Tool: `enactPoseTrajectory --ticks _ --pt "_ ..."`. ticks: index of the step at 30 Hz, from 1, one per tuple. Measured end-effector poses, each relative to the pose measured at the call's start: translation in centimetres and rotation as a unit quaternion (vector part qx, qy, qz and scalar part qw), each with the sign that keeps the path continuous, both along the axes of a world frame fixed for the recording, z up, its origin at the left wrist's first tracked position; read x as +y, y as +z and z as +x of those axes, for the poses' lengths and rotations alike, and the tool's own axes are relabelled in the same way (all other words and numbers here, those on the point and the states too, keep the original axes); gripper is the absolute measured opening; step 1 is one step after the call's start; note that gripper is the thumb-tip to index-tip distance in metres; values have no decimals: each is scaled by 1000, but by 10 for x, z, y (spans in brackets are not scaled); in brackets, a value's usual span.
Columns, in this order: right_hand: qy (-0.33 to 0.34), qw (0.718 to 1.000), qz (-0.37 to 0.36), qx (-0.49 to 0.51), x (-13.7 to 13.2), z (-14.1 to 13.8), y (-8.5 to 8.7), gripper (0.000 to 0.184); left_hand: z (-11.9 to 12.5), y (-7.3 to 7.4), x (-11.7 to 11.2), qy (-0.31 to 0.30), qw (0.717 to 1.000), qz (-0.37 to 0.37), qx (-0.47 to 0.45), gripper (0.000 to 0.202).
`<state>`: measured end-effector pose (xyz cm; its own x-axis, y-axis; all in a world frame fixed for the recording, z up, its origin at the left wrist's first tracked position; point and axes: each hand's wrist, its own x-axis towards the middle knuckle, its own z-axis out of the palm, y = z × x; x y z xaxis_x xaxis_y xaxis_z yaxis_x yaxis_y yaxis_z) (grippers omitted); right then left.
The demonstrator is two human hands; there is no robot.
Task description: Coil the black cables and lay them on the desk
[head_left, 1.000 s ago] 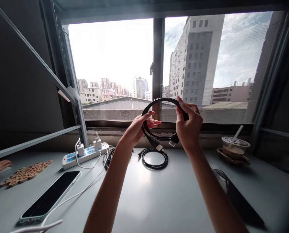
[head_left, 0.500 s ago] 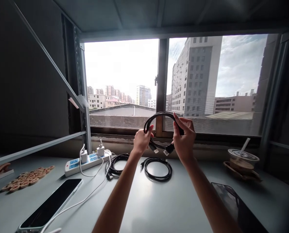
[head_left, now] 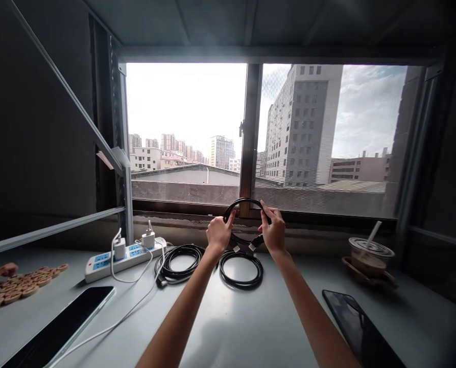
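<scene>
A coiled black cable point(head_left: 244, 200) is held up in front of the window sill, its two plug ends hanging at the lower side of the loop. My left hand point(head_left: 219, 232) is closed on the left side of the coil, thumb pointing up. On the right side, my right hand point(head_left: 274, 230) pinches the coil between thumb and fingers. Just below, a second coiled black cable point(head_left: 241, 285) lies flat on the table. Left of it rests a larger black cable coil point(head_left: 182, 249), partly behind my left forearm.
A white power strip point(head_left: 97, 276) carries two plugged-in chargers with white cords. Phones lie at left point(head_left: 63, 327) and right point(head_left: 360, 327). A lidded drink cup point(head_left: 371, 251) stands on a brown holder. Wooden round pieces point(head_left: 24, 286) lie far left, beside another person's hand point(head_left: 5, 269).
Both my hands have lowered the held coil toward the table and slightly left. The view has shifted a little. At far left, the other person's hand has moved over the wooden pieces.
</scene>
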<state>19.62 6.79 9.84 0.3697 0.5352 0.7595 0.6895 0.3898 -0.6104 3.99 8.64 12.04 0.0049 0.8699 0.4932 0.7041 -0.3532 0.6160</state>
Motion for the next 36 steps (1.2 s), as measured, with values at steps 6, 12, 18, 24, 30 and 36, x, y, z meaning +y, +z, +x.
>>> enactPoseTrajectory --ticks 6,12,18,24,30,36 --pt "13 983 -181 -37 27 23 -40 40 6 -20 14 17 995 -74 62 50" --pt "15 934 -349 -71 31 15 -68 29 0 -42 26 35 977 -149 147 31" --pt "8 918 -387 -87 34 15 -81 30 7 -74 28 56 962 -151 221 38" --pt "-5 929 -362 -79 37 12 -104 31 16 -100 35 48 951 -143 270 28" --pt "-23 950 -307 -57 38 8 -122 44 9 -109 41 44 964 -96 245 27" --pt "-22 968 -247 -17 45 6 -128 42 0 -118 44 39 977 -49 202 31"
